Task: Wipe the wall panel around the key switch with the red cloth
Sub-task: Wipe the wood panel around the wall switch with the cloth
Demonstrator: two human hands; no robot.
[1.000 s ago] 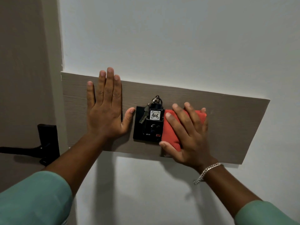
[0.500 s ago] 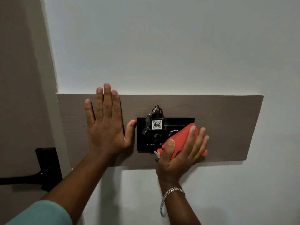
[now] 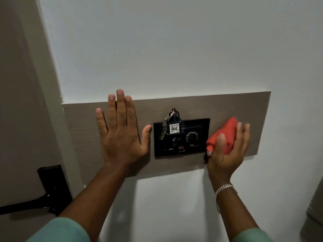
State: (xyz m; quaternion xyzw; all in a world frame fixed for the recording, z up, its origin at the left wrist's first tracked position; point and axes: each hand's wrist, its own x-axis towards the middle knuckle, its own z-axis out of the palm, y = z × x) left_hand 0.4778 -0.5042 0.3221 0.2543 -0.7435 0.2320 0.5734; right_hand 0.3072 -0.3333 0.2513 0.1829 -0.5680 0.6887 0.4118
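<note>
A grey-brown wall panel [image 3: 227, 105] runs across the white wall. In its middle sits the black key switch plate [image 3: 181, 149], with a key and a tag marked 406 [image 3: 174, 128] hanging from it. My right hand [image 3: 227, 151] holds the bunched red cloth [image 3: 225, 135] against the panel, just right of the plate. My left hand [image 3: 120, 131] lies flat on the panel left of the plate, fingers spread upward, thumb close to the plate's edge.
A black door handle [image 3: 43, 194] sticks out from the door at lower left, beside the grey door frame [image 3: 70, 154]. White wall [image 3: 174, 49] fills the space above and below the panel. A grey object edge [image 3: 316, 203] shows at lower right.
My right hand has slid the red cloth rightward, off the switch plate's right part onto the bare panel beside it. My left hand stays pressed flat in the same spot.
</note>
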